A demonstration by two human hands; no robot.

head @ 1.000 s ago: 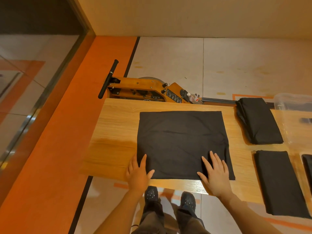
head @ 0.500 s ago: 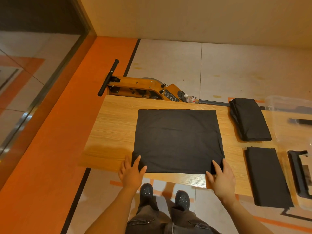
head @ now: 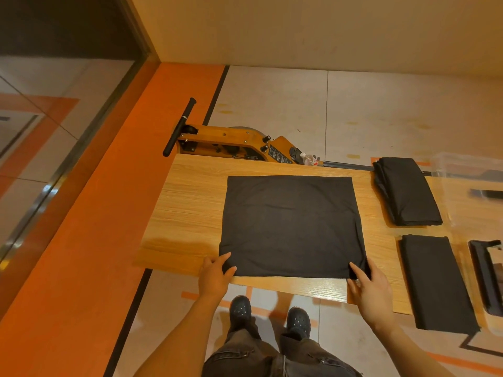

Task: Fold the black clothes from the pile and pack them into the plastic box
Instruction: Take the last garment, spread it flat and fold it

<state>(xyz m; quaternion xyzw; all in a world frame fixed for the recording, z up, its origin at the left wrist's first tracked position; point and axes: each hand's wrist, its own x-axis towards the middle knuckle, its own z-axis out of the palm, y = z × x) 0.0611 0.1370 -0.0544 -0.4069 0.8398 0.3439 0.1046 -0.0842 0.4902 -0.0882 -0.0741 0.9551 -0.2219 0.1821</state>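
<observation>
Since the earlier frames, both hands have drawn back from flat on the cloth to its two near corners, and the camera view has shifted so that more of the right side of the worktop shows.

The black cloth (head: pixel 292 227) lies spread flat as a near-square on the wooden worktop (head: pixel 187 202), its near edge close to the worktop's front edge. The left hand (head: pixel 215 276) is at the near left corner: thumb and forefinger pinch the fabric edge, so this grip is closed on the cloth. The right hand (head: pixel 371 288) is at the near right corner, where the fabric is slightly bunched and lifted; thumb and fingers hold that corner, so this grip is also closed on the cloth.

To the right of the right hand, well apart from it, a folded black garment (head: pixel 435 281) lies flat on the worktop. Beyond it, farther from the hand, a second folded black garment (head: pixel 407 190) lies near the worktop's far edge. Right of that garment stands the clear plastic box (head: pixel 468 170), partly cut off by the frame edge. A black-framed lid (head: pixel 487 276) lies at the right frame edge, beside the nearer folded garment.

Beyond the worktop, on the floor, stands an orange machine (head: pixel 234 144) with a black handle.
</observation>
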